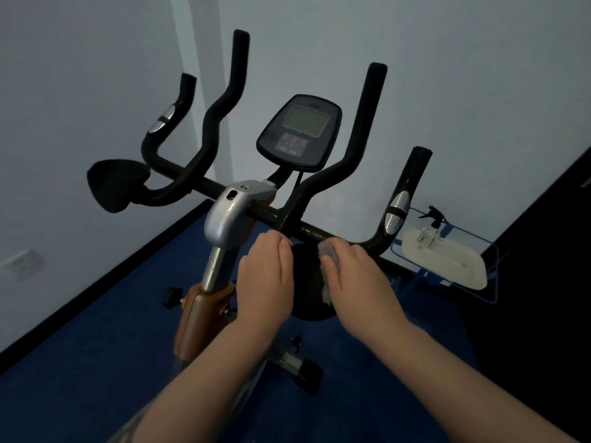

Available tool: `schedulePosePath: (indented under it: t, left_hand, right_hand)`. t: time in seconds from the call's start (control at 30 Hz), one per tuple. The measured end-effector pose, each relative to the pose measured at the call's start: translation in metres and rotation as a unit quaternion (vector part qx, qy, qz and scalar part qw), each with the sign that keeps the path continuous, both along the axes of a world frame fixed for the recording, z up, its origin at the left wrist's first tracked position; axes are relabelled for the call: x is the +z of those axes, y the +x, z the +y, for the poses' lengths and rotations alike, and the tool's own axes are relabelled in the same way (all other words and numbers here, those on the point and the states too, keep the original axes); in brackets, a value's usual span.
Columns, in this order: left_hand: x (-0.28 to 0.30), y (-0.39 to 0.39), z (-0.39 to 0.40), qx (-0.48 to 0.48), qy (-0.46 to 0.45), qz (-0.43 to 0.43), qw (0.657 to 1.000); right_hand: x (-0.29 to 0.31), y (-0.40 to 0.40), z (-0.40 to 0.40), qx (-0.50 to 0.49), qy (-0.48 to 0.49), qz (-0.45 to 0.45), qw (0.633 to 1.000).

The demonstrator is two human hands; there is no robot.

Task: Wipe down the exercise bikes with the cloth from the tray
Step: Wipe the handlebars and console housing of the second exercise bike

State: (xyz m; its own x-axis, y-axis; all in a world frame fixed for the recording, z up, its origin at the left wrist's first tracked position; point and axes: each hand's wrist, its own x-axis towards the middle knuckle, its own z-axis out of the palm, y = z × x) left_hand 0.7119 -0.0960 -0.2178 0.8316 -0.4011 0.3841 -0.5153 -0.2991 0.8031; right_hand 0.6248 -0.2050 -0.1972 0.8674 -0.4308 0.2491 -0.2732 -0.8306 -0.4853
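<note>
Wipe step underway on bike (230, 215). Right hand (355, 276) clutches grey cloth (327, 254), pressed on black pad (308, 282) under handlebar (319, 233). Left hand (265, 276) flat, fingers together, steadying pad at 9 o'clock, holding nothing. Tray (447, 260) with spray bottle (431, 225) at 3 o'clock. Next likely: sweep cloth along bar, grips, console (299, 132).

Dim, bluish, underexposed view; wide-angle bending toward the edges, soft motion blur around both hands (265, 276)
</note>
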Motion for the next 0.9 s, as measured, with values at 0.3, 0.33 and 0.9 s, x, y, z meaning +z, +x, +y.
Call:
schedulePosePath:
  t: [0.3,0.33,0.9]
  left_hand:
    - [-0.004,0.005,-0.003,0.009,0.002,-0.041,0.999]
    - [-0.005,0.004,-0.004,0.010,-0.003,-0.041,0.999]
    - [-0.011,-0.007,-0.015,0.079,-0.064,-0.018,0.995]
  right_hand:
    - [-0.004,-0.006,0.036,-0.158,-0.020,-0.018,0.987]
    - [-0.006,-0.010,0.035,-0.166,0.002,-0.018,0.986]
    - [-0.001,0.002,0.027,-0.145,0.057,-0.007,0.988]
